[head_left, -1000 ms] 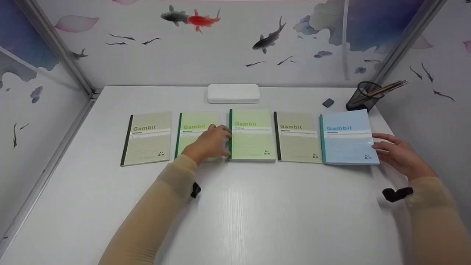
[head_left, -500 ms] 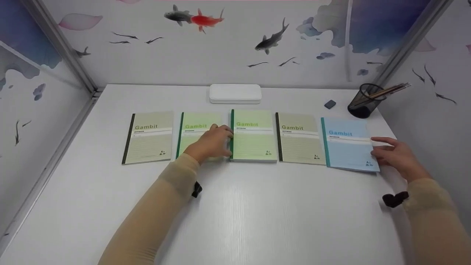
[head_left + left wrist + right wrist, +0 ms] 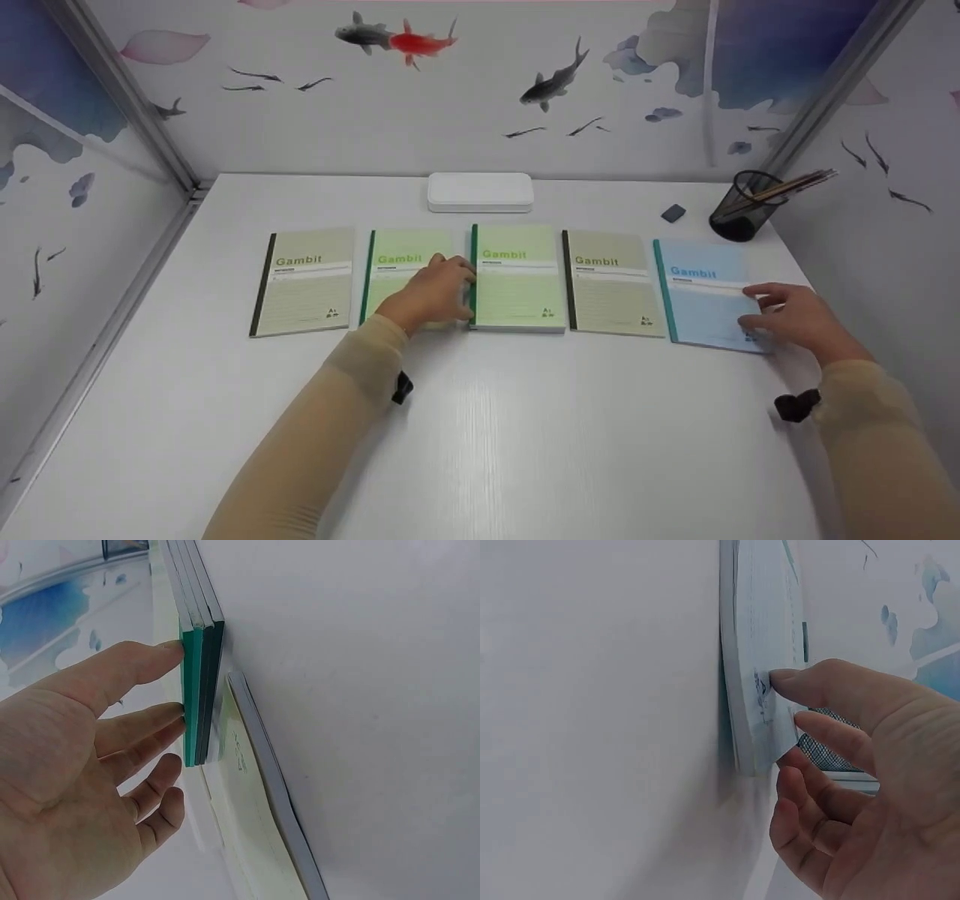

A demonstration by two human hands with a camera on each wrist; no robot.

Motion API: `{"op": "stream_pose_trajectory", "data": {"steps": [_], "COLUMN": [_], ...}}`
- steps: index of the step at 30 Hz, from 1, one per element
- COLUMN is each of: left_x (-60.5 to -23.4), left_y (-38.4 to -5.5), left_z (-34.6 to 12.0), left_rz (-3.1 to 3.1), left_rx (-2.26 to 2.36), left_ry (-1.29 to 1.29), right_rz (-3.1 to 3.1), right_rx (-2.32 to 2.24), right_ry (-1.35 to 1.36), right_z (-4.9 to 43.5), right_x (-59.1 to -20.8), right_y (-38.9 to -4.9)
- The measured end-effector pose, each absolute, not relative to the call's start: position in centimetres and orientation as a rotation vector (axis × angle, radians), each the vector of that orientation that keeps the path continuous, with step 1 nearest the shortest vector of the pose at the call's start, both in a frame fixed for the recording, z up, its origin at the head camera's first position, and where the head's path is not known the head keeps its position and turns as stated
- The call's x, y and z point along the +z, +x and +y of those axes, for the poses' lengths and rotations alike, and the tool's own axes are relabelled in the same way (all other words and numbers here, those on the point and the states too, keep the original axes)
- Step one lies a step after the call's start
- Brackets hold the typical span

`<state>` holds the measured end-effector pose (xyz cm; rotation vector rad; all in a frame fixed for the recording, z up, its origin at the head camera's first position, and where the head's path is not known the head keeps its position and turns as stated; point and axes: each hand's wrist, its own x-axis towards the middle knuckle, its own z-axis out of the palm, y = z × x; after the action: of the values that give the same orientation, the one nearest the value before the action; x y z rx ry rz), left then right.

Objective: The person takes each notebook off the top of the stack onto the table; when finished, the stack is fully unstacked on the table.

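Five "Gambit" notebooks lie in a row in the head view. My left hand (image 3: 429,294) sits over the second one, a green notebook (image 3: 390,247), with fingertips against the spine side of the middle green notebook (image 3: 517,289). From the left wrist, that one tops a small stack whose green and dark spines (image 3: 193,697) meet my thumb and fingers. At the right end, my right hand (image 3: 806,319) touches the blue notebook (image 3: 701,307). Its thumb rests on the cover near the lower right corner, index fingertip by the edge, other fingers loosely bent.
A beige notebook (image 3: 307,292) lies at the left end, another beige notebook (image 3: 615,300) between green and blue. Behind them are a white case (image 3: 480,193), a dark eraser-like block (image 3: 673,214) and a mesh pen holder (image 3: 739,214) with pencils. Walls enclose the table's back and sides.
The blue notebook has come down onto the table, nearer the front. My right hand has since shifted left from its edge onto its cover. My left hand has stayed in place.
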<state>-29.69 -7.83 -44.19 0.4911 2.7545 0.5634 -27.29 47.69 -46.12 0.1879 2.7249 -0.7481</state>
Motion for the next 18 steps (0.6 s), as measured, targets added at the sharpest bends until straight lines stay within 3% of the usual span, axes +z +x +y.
{"op": "stream_pose_trajectory", "data": {"steps": [18], "left_x": [-44.1], "left_y": [-29.6], "left_z": [-7.8], "left_rz": [2.756], "left_rx": [0.550], "left_ry": [0.470], "right_rz": [2.839], "right_rx": [-0.693], "right_ry": [0.129], "right_z": [43.7], "right_x": [-45.3], "right_y": [-28.1]}}
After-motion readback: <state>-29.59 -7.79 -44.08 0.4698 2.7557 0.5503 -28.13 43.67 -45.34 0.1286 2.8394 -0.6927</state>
